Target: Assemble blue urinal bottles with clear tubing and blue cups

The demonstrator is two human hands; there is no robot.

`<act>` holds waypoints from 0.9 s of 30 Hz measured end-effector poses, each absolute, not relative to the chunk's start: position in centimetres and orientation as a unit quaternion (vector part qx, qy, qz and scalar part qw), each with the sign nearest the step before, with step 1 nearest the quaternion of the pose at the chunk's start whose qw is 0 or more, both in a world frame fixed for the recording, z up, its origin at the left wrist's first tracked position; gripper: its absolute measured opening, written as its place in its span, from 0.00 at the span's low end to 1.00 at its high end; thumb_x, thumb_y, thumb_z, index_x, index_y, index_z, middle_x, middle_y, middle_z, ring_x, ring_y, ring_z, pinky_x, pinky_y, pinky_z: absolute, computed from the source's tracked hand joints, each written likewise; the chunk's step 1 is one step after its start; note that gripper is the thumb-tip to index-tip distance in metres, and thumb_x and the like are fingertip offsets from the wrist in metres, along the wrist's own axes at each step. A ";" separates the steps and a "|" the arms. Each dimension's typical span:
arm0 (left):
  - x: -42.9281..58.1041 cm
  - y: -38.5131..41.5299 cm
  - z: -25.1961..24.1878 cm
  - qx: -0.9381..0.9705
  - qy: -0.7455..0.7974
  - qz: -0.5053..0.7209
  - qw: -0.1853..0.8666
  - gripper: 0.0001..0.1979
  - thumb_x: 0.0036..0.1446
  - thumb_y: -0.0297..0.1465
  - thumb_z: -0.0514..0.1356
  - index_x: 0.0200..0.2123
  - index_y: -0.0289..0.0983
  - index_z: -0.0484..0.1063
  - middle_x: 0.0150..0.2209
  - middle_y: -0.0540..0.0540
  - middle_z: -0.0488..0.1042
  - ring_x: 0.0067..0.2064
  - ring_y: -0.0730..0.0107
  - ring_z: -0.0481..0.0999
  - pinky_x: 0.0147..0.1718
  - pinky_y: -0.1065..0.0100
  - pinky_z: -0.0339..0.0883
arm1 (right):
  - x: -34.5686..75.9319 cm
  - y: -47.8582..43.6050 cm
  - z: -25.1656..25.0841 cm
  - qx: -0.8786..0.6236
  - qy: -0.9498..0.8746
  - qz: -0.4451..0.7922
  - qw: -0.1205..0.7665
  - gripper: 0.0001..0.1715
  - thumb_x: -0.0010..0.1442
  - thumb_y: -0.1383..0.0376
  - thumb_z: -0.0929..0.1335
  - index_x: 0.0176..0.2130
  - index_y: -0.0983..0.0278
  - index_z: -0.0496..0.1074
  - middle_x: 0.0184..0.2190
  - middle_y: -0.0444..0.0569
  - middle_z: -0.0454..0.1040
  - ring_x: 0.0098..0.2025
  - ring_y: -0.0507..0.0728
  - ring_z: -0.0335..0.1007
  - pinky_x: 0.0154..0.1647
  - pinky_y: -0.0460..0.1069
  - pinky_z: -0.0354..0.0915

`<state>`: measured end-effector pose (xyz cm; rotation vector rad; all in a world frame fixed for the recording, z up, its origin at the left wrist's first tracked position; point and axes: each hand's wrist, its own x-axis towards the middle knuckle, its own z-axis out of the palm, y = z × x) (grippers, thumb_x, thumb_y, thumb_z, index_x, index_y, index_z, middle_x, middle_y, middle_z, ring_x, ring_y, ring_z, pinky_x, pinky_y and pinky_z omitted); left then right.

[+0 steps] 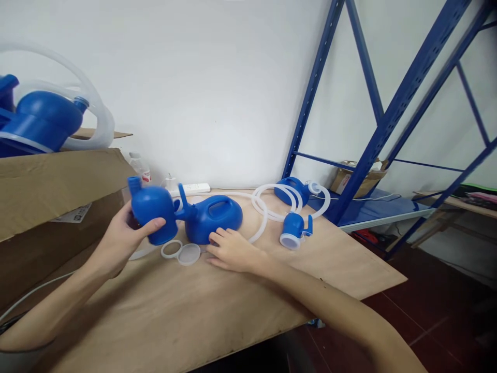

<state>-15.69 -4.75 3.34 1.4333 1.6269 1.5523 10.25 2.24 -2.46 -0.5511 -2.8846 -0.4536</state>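
Observation:
My left hand [123, 233] is wrapped round a blue plastic bottle [153, 210] with a narrow threaded neck pointing up and a side handle, raised above the tabletop. My right hand [233, 250] lies low on the table, fingers spread, fingertips by the base of a blue jug [215, 220] with a loop handle. A pale translucent bit shows near its fingertips; I cannot make out what it is. Between my hands, a white ring [171, 242] and a round translucent lid [189, 261] lie on the wood.
A smaller blue bottle [293, 225] with a white rim lies at right, near coiled clear tubing [266, 202] and another blue jug [285, 194]. On the left stands a cardboard box [62, 171] heaped with blue bottles and tubing. A power strip [196, 188] sits by the wall; blue shelving [373, 140] rises at right.

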 end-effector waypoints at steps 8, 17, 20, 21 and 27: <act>-15.8 -4.8 1.4 0.598 0.551 0.521 0.260 0.44 0.41 0.46 0.75 0.60 0.43 0.66 0.61 0.38 0.74 0.59 0.41 0.77 0.53 0.48 0.78 | 11.5 2.7 -3.8 -0.130 -0.984 -0.055 0.110 0.17 0.71 0.68 0.64 0.57 0.61 0.74 0.55 0.53 0.74 0.56 0.60 0.64 0.54 0.54 0.64; -16.2 -4.6 1.0 0.586 0.595 0.514 0.193 0.38 0.45 0.50 0.70 0.57 0.43 0.68 0.53 0.43 0.79 0.53 0.45 0.80 0.47 0.53 0.80 | 12.6 4.4 -3.9 -0.159 -0.960 0.023 0.230 0.22 0.69 0.77 0.60 0.51 0.63 0.77 0.50 0.54 0.76 0.53 0.57 0.68 0.54 0.54 0.67; -16.9 -4.3 1.2 0.537 0.620 0.554 0.139 0.35 0.49 0.51 0.68 0.55 0.38 0.68 0.52 0.41 0.78 0.52 0.46 0.79 0.50 0.53 0.77 | 12.9 4.5 -3.9 -0.163 -0.961 0.039 0.220 0.21 0.66 0.77 0.61 0.49 0.64 0.77 0.51 0.54 0.76 0.53 0.59 0.67 0.55 0.55 0.66; -17.1 -4.3 1.3 0.520 0.628 0.565 0.124 0.34 0.51 0.51 0.67 0.55 0.37 0.68 0.51 0.41 0.78 0.52 0.47 0.78 0.51 0.54 0.76 | 13.0 4.4 -3.9 -0.163 -0.963 0.032 0.211 0.20 0.65 0.77 0.62 0.49 0.64 0.77 0.51 0.54 0.77 0.53 0.60 0.67 0.56 0.56 0.65; -17.0 -4.5 1.1 0.491 0.682 0.538 0.063 0.37 0.54 0.53 0.65 0.60 0.38 0.62 0.54 0.39 0.76 0.54 0.45 0.77 0.54 0.51 0.73 | 11.5 1.7 -2.7 -0.166 -0.963 -0.010 0.211 0.23 0.63 0.71 0.65 0.56 0.65 0.73 0.55 0.55 0.74 0.58 0.63 0.63 0.59 0.60 0.58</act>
